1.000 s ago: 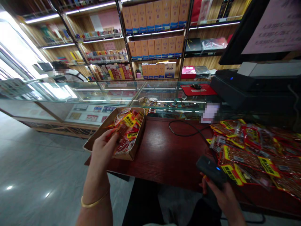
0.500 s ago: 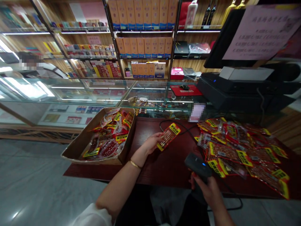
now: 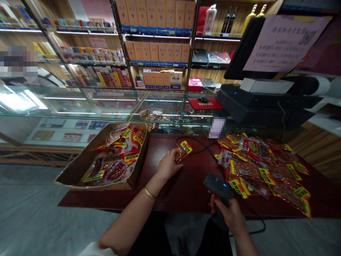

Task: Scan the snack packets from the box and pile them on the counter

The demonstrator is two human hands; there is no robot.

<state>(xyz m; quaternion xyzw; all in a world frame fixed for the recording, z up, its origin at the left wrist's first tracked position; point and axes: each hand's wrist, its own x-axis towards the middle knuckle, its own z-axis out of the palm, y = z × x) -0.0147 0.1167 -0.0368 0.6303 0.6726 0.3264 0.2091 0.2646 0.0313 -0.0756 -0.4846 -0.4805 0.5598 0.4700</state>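
Note:
My left hand (image 3: 167,166), with a gold bangle at the wrist, is closed on a snack packet (image 3: 184,149) over the middle of the dark red table. The packet is red and clear with a yellow label, and my fingers cover its near part. A black handheld barcode scanner (image 3: 217,185) with a lit blue light is gripped in my right hand (image 3: 232,212). Its head points toward the left and the table. To the right lies a heap of similar packets (image 3: 250,172). At the left, an open cardboard box (image 3: 134,177) contains several more.
A black cable (image 3: 199,151) loops across the table (image 3: 170,193). Behind it are a glass display counter (image 3: 106,103), a mouse (image 3: 204,99) on a red mat, a monitor (image 3: 245,46) and a blurred pale rectangle (image 3: 217,128). Someone stands at the far left (image 3: 48,78).
The camera view has turned slightly right. My left hand now covers more of the packet, with the thumb spread along its near side. The scanner stays in my right hand.

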